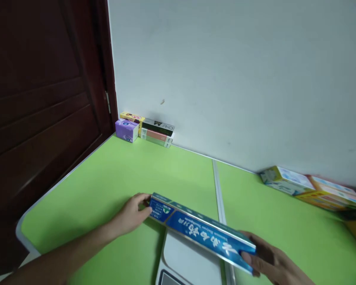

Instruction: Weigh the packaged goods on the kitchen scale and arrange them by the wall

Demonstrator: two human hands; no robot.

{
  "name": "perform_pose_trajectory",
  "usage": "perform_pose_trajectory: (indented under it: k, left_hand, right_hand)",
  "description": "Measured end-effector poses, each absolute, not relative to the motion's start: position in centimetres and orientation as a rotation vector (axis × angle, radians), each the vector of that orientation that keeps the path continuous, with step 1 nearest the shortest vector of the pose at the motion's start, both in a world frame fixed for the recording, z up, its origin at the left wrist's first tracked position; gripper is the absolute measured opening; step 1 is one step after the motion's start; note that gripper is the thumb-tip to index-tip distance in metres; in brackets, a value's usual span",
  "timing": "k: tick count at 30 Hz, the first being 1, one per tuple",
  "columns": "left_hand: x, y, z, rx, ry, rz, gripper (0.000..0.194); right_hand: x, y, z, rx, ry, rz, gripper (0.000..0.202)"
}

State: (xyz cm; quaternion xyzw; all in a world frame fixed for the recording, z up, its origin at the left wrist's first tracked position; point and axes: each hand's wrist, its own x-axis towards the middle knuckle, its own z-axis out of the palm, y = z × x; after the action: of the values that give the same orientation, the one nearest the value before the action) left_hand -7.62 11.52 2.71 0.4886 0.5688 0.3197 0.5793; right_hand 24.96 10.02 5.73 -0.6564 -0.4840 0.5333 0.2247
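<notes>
White scale sits closest to me at the bottom, on the green table. I hold a long blue box just over it. My right hand grips the near end, with my fingers curled around it and my thumb on the side. My left hand pinches the far end with its fingertips. I cannot tell if the box already touches the scale or is a tiny bit above it. I think the box is almost down on the scale, but both my hands are on it, so letting go is not done yet.

The box lies flat. Its long side runs from the near right to the far left, across the scale, and its ends stick out past it. The white writing faces up at me.

Farther off on the right are some bright boxes by the wall. Far back in the corner, next to the brown door, is a little pile of boxes.
</notes>
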Motion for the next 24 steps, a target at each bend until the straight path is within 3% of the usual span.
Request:
perform_pose_trajectory:
  k: [7,12,17,24]
  left_hand:
    - [-8.2,22.3,-0.2,1.146,1.566,1.018,0.058]
    - [-8.8,25.2,-2.4,1.265,1.613,1.077,0.074]
    - [-9.3,28.7,-3.5,1.672,1.654,0.919,0.081]
    - [-9.2,33.9,-4.2,1.916,1.933,0.528,0.074]
  right_hand:
    - [20.8,20.4,3.4,-1.549,-1.457,1.302,0.058]
    - [18.1,27.7,-0.2,-1.433,-1.482,1.191,0.06]
    - [14.8,33.9,-2.1,-1.329,-1.556,1.169,0.057]
    - [12.9,37.3,-5.0,-1.398,-1.559,1.066,0.064]
